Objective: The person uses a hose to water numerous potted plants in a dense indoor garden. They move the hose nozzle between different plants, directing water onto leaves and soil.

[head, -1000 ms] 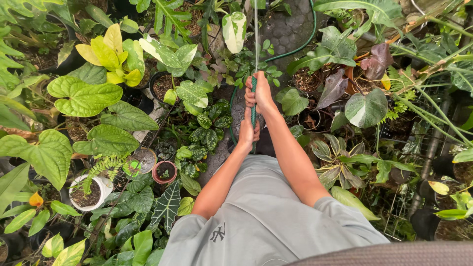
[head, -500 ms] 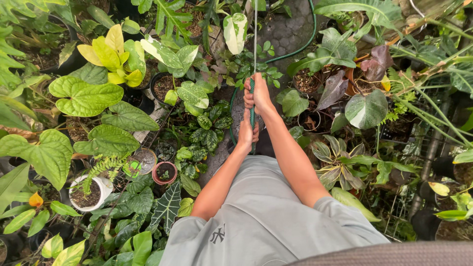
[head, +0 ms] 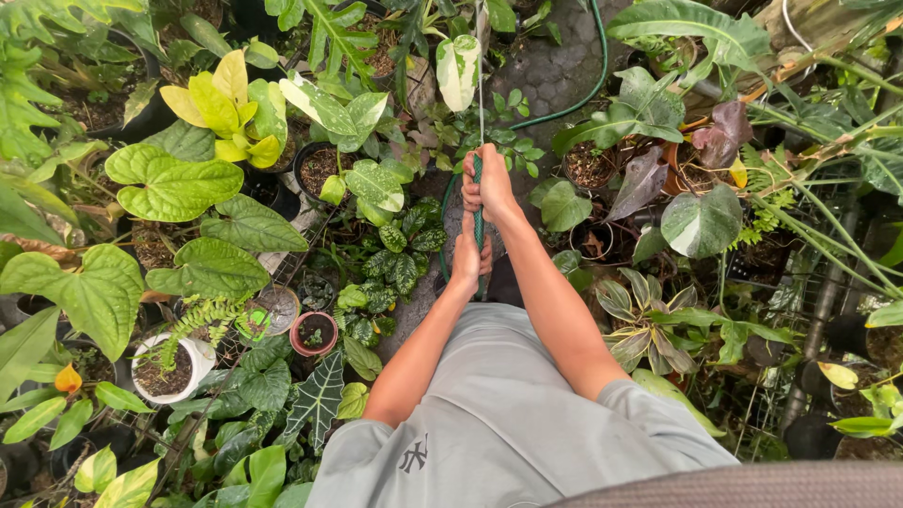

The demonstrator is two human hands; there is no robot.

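Both hands — left hand (head: 467, 256), right hand (head: 487, 183) — wrap a tight grip round the green hose (head: 478, 202).

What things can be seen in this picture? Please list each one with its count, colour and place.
hose: one, green, held upright in both hands at the middle; it also curves over the paving at the top
paving: one patch, grey stone, top middle
white pot: one, white, lower left, holds a small fern
small round pot: one, reddish, right of the white pot
yellow-leaf plant: one, yellow-green, upper left
dark leaf plant: one, purple-brown, upper right
other potted plants: many, green, all around; count cannot be told
shirt: one, grey, bottom middle
left hand: one, grip shut on hose, lower
right hand: one, grip shut on hose, higher
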